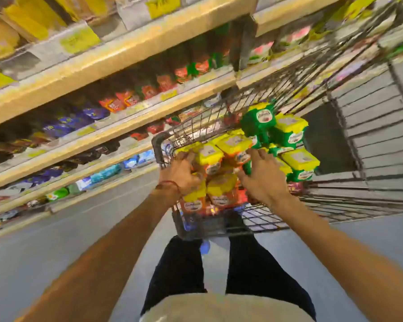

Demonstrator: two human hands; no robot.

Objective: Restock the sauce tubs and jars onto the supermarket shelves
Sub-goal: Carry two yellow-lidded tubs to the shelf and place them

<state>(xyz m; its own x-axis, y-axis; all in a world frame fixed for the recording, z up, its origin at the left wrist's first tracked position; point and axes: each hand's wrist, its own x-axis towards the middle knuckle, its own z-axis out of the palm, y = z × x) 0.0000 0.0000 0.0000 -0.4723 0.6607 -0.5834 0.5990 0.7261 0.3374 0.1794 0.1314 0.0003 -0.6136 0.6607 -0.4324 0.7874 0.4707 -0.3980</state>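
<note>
A wire shopping cart (163, 145) in front of me holds several sauce tubs with yellow lids. The orange tubs (219, 189) lie nearest me and the green tubs (258, 122) farther right. My left hand (180, 173) reaches over the cart's near rim, its fingers curled around the left side of the orange tubs. On the right side of the same cluster my right hand (261, 177) presses with spread fingers. The picture is blurred, so the exact grip is unclear.
Supermarket shelves (116, 126) with red, purple and blue packets run along the left, tilted in the view. Yellow price tags (79, 39) line the shelf edges. The grey floor (56, 247) lies below, and my dark trousers stand behind the cart.
</note>
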